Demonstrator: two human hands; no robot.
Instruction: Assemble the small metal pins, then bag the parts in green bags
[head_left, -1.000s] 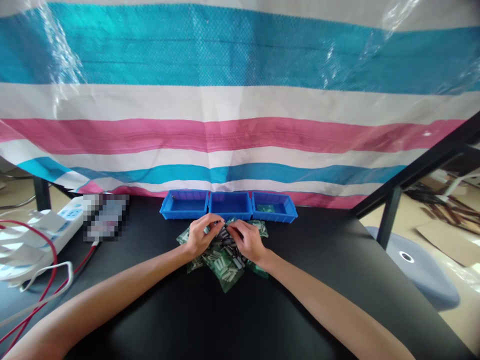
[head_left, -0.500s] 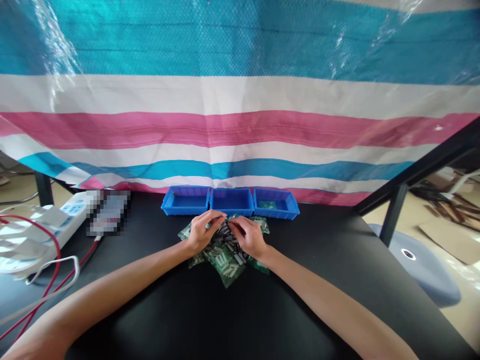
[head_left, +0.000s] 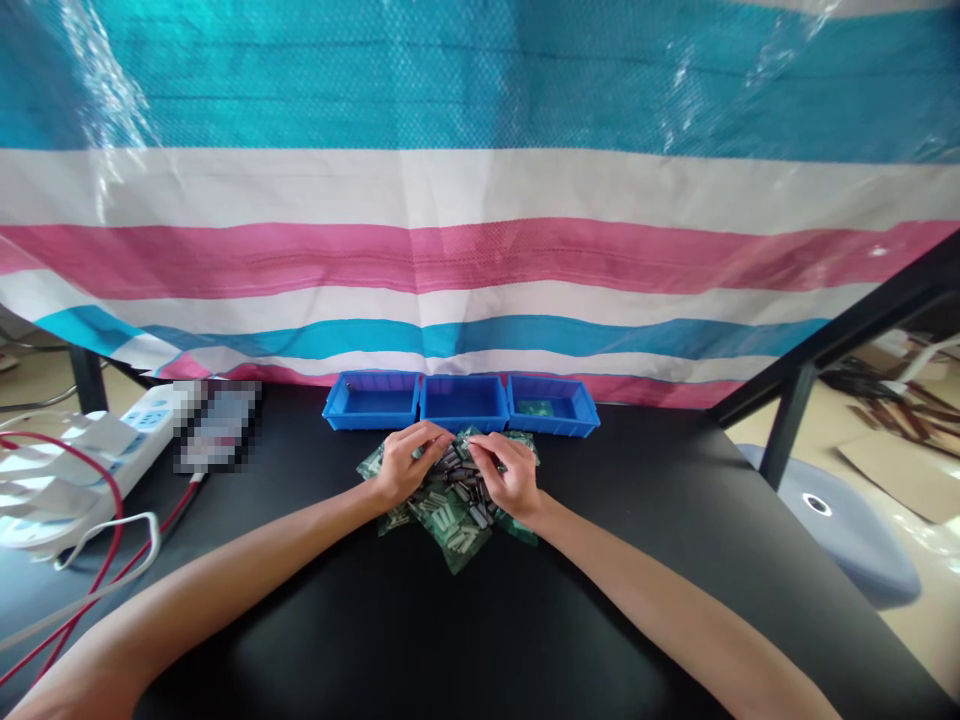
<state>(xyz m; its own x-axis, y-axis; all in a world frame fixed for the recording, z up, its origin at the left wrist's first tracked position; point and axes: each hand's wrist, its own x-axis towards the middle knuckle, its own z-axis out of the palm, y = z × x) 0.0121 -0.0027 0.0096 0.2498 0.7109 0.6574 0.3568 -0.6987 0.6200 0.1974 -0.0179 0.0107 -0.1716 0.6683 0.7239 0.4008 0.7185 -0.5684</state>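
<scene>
My left hand (head_left: 405, 465) is over the left side of a pile, thumb and fingertips pinched together. What it pinches, if anything, is hidden. On the pile's right side my right hand (head_left: 511, 478) also has thumb and forefinger closed, and anything between them is too small to name. Small dark and silvery metal cylinders (head_left: 466, 487) lie loose between the hands. Under and around them are green-tinted clear plastic bags (head_left: 456, 545) holding similar short metal pieces.
Behind the pile stand three blue bins in a row: left (head_left: 371, 423), middle (head_left: 463, 424) and right (head_left: 559, 427). A small green packet (head_left: 535, 408) lies in the right one. A white power strip (head_left: 142, 420) with cables is at left; a striped sheet (head_left: 480, 260) hangs behind.
My right hand has shifted slightly right, widening the gap between the hands. More of the loose metal pieces show between them. My left hand has stayed almost in place.
</scene>
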